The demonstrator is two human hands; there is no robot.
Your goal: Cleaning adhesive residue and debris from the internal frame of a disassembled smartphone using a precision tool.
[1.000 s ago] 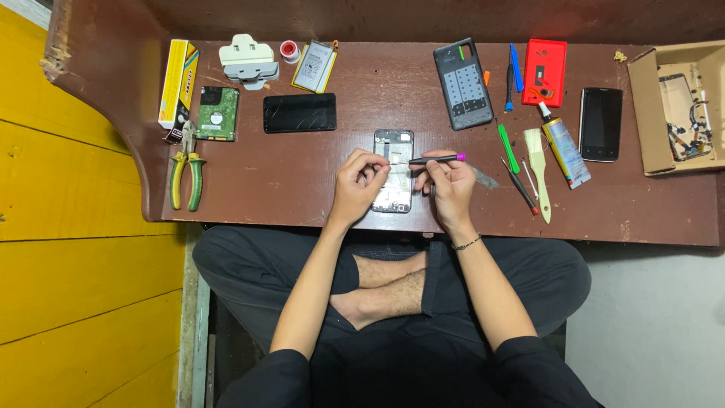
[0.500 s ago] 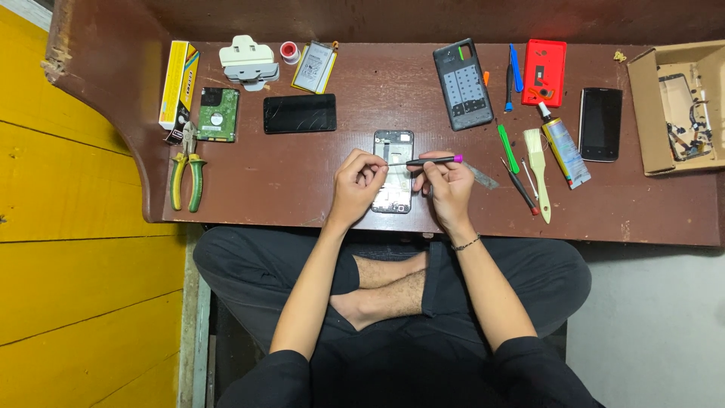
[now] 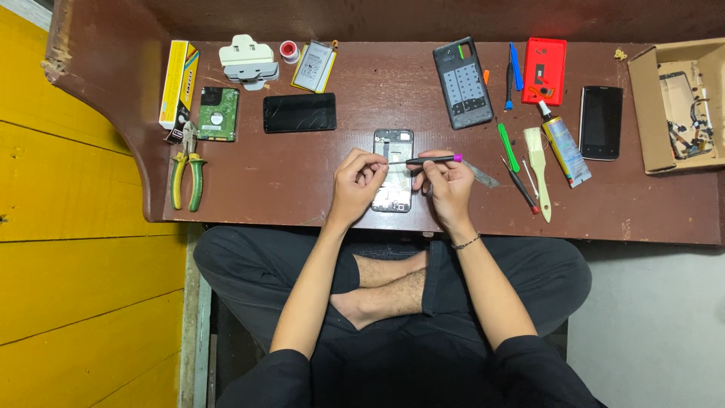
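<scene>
An opened phone (image 3: 393,143) with its back removed lies in the middle of the brown table (image 3: 302,189). My right hand (image 3: 447,183) holds a thin black screwdriver (image 3: 427,159) with a pink cap, lying level above the phone. The fingertips of my left hand (image 3: 358,183) pinch at the screwdriver's metal tip, over the phone's left side. Both hands cover the phone's lower half.
Yellow-handled pliers (image 3: 186,177), a hard drive board (image 3: 218,113), a yellow box (image 3: 177,83) and a dark phone screen (image 3: 300,112) lie to the left. To the right are a phone back (image 3: 463,72), a red case (image 3: 544,70), a brush (image 3: 539,170), a glue tube (image 3: 565,147), a black phone (image 3: 602,122) and a cardboard box (image 3: 676,102).
The hands have shifted only slightly; the screwdriver stays level above the phone with the left fingers at its tip.
</scene>
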